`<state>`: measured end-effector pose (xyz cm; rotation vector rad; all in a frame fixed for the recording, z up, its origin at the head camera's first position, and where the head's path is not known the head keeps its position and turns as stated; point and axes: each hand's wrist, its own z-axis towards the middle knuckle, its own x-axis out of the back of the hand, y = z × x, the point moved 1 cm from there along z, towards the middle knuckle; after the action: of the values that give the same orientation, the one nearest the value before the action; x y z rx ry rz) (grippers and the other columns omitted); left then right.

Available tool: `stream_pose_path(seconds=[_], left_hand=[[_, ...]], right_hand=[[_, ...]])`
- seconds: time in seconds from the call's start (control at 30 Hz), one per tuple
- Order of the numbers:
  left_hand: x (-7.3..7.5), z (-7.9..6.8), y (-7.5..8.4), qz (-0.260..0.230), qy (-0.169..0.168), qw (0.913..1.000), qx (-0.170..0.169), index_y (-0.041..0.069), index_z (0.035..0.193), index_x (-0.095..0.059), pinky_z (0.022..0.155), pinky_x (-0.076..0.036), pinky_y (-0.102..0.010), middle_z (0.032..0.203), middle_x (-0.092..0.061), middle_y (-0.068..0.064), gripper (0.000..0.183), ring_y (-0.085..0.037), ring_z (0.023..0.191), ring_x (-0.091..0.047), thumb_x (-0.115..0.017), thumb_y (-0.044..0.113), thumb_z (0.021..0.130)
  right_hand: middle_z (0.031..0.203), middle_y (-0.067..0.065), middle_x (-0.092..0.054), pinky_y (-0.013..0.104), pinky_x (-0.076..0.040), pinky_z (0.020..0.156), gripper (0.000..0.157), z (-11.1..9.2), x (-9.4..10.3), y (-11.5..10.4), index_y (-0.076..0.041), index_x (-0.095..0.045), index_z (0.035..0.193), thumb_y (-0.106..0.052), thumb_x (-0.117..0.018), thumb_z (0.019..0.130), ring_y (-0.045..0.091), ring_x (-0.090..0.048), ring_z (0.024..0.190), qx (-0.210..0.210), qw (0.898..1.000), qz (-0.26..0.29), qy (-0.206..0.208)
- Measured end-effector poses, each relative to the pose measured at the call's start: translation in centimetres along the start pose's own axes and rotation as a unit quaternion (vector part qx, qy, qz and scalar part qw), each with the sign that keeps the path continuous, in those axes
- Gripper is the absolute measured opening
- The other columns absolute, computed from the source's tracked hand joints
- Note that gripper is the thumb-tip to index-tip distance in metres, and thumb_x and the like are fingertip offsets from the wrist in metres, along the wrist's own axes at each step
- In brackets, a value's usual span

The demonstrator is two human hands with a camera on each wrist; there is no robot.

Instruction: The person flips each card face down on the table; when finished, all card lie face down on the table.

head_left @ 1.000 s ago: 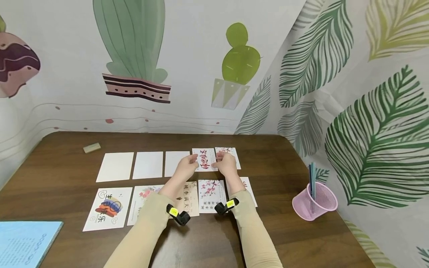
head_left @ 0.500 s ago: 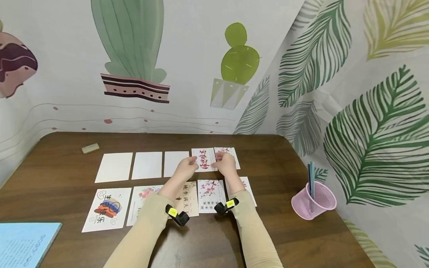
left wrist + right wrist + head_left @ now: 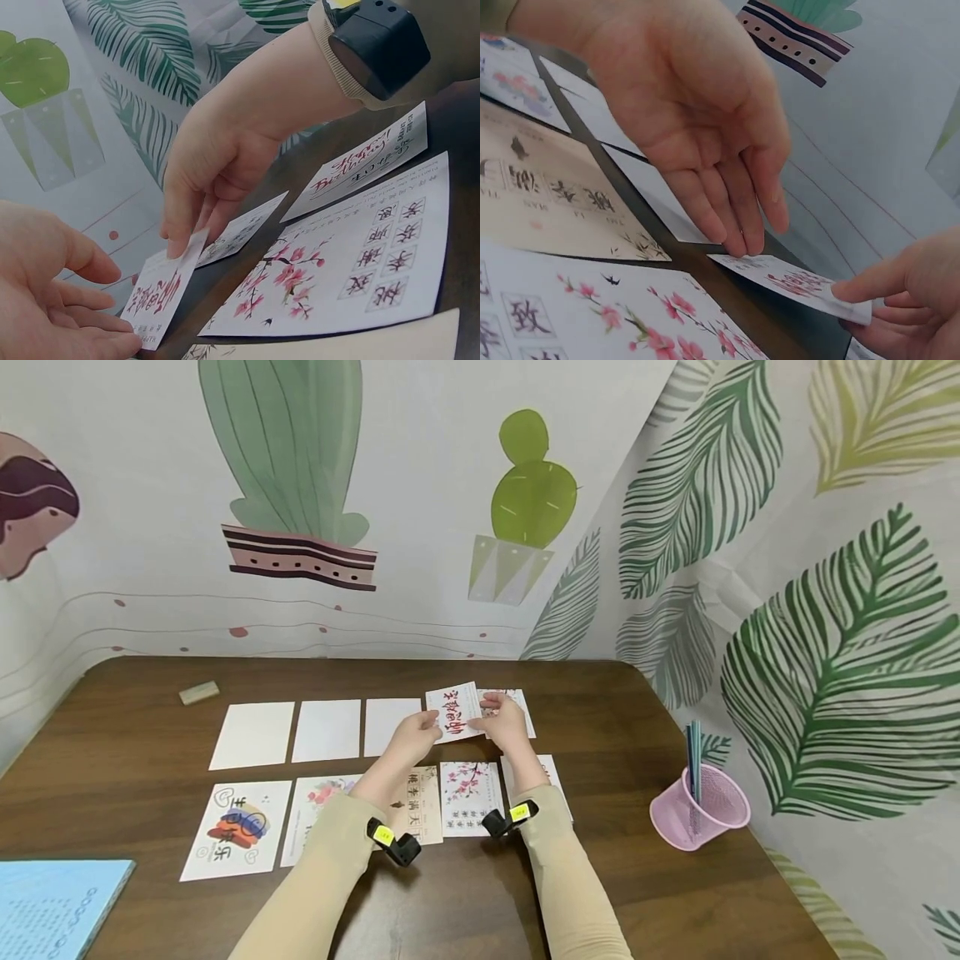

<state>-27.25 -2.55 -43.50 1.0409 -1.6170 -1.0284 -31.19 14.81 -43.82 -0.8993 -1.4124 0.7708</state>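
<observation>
A white card with red brush characters [image 3: 454, 710] is raised and tilted in the back row. My right hand [image 3: 507, 727] pinches its right edge, thumb on top and fingers beneath, as the right wrist view shows. At the opposite edge, my left hand [image 3: 414, 737] touches the card with fairly straight fingertips, its thumb standing apart. Partly behind the right hand lies a blossom card [image 3: 528, 710]. Nearer to me are a pink-blossom card [image 3: 471, 797] and a beige card [image 3: 426, 806], the latter partly hidden by my left arm.
Three blank white cards [image 3: 327, 731] continue the back row leftward. The front row holds a colourful card [image 3: 238, 827] and a floral card [image 3: 300, 827]. An eraser-like block [image 3: 198, 693], a blue book [image 3: 60, 902] and a pink mesh pen cup [image 3: 675, 814] stand farther out on the wooden table [image 3: 622, 893].
The red-character card, flat before, has been lifted and tilted, its far edge shifting away from me. The right hand now pinches it; both hands otherwise stay nearly in place.
</observation>
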Motion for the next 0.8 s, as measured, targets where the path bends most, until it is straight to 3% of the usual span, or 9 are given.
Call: stream_pose_path(seconds=[0.17,0.3,0.47,0.63,0.8], left_hand=[[0.0,0.0,0.0,-0.005,-0.005,1.0,0.001,0.002,0.148,-0.038,0.118,-0.029,-0.05,0.154,-0.037,-0.02,0.054,-0.037,0.143,-0.034,-0.045,0.009,0.095],[0.0,0.1,0.1,-0.011,-0.005,0.9999,0.003,0.003,0.148,-0.038,0.117,-0.03,-0.051,0.153,-0.038,-0.02,0.053,-0.037,0.142,-0.034,-0.046,0.009,0.096],[0.3,0.1,0.2,-0.022,0.003,0.9998,-0.001,0.003,0.148,-0.039,0.115,-0.034,-0.05,0.151,-0.04,-0.021,0.053,-0.037,0.141,-0.037,-0.047,0.007,0.096],[0.7,-0.2,1.0,-0.04,0.018,0.9978,-0.05,0.001,0.145,-0.043,0.111,-0.041,-0.046,0.144,-0.049,-0.021,0.052,-0.035,0.134,-0.047,-0.053,0.006,0.094],[1.0,-0.8,2.1,-0.064,0.043,0.9941,-0.076,0.005,0.139,-0.053,0.104,-0.049,-0.041,0.134,-0.06,-0.018,0.052,-0.031,0.123,-0.059,-0.069,0.017,0.09]], right_hand=[[0.13,0.025,-0.06,0.037,-0.056,0.091,0.057,0.1,-0.4,0.1,0.006,-0.051,0.135,0.0,-0.073,0.083,0.034,-0.062,0.114,-0.024,0.997,0.06,-0.039],[0.127,0.03,-0.06,0.034,-0.059,0.085,0.054,0.1,-0.9,-0.1,0.013,-0.049,0.133,0.006,-0.07,0.083,0.036,-0.065,0.108,-0.023,0.994,0.096,-0.057],[0.126,0.03,-0.06,0.032,-0.06,0.082,0.051,0.0,-1.1,-0.3,0.013,-0.051,0.132,0.007,-0.069,0.084,0.035,-0.066,0.107,-0.026,0.992,0.106,-0.06],[0.122,0.026,-0.063,0.032,-0.06,0.081,0.047,-0.4,-1.1,-1.1,0.011,-0.052,0.128,0.005,-0.068,0.084,0.03,-0.067,0.1,-0.013,0.992,0.113,-0.05],[0.111,0.025,-0.067,0.027,-0.058,0.074,0.037,-1.0,-1.0,-2.3,0.009,-0.057,0.119,0.007,-0.065,0.083,0.017,-0.064,0.085,0.023,0.993,0.108,-0.051]])
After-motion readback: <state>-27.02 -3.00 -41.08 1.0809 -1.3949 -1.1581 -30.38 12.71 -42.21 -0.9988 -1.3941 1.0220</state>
